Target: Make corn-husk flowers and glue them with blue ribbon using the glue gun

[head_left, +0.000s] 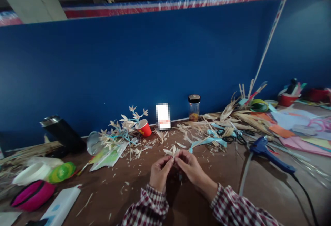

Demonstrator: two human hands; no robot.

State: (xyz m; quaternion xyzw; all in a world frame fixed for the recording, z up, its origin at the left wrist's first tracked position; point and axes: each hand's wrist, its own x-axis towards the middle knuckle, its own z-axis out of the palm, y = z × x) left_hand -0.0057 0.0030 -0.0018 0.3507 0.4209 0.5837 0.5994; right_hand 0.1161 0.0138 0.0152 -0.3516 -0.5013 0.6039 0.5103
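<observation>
Between both sets of fingertips, above the brown table, is a small pale flower of dried husk petals (172, 151). My left hand (160, 171) pinches it at the base from the left. From the right, my right hand (193, 171) pinches the same base, its thumb and fingers close to the left ones. The stem end is hidden by the fingers. Finished-looking husk flowers on blue stems (116, 132) lie beyond my left hand, some leaning in a tipped red paper cup (145, 129). Loose husk scraps (181, 145) lie just past my fingertips.
To the right are a blue glue gun (270, 155) with its cord, black-handled scissors (239, 136), dried husks (230, 119) and coloured paper (292, 119). A lidded jar (194, 108) stands by the blue partition (144, 57). At left are a black flask (63, 134) and pink pouch (33, 194).
</observation>
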